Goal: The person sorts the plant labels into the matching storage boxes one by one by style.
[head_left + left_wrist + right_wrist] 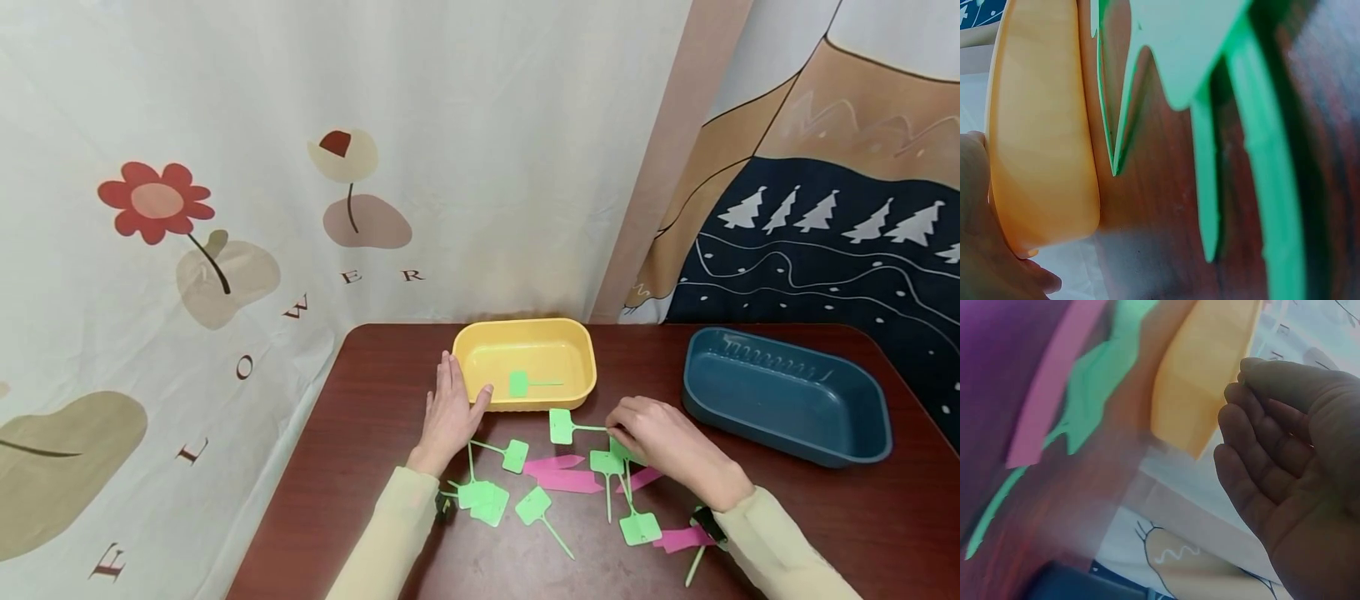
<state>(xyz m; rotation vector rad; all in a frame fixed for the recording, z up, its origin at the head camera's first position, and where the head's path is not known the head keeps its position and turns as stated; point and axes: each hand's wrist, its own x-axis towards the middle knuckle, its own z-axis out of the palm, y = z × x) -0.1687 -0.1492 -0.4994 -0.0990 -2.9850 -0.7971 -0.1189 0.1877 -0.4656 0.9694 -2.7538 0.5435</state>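
My left hand [450,412] rests at the near left corner of a yellow plastic bin [523,403]. Its straight fingers lie along the bin's left side, the thumb at the front rim. My right hand [663,435] pinches the stem end of a green plant label [560,426] just in front of the bin; the right wrist view shows thumb and fingertips together, but not the label. Another green plant label [519,384] lies inside the bin. Several green labels [534,505] and flat pink strips with pointed ends [570,481] are scattered on the table, some overlapping.
A dark blue bin [787,425] stands at the right of the brown table [322,500]. Behind the table's back edge hang a white curtain printed with flowers [487,167] and a dark one with trees [825,250]. More green labels [483,502] lie near the left wrist.
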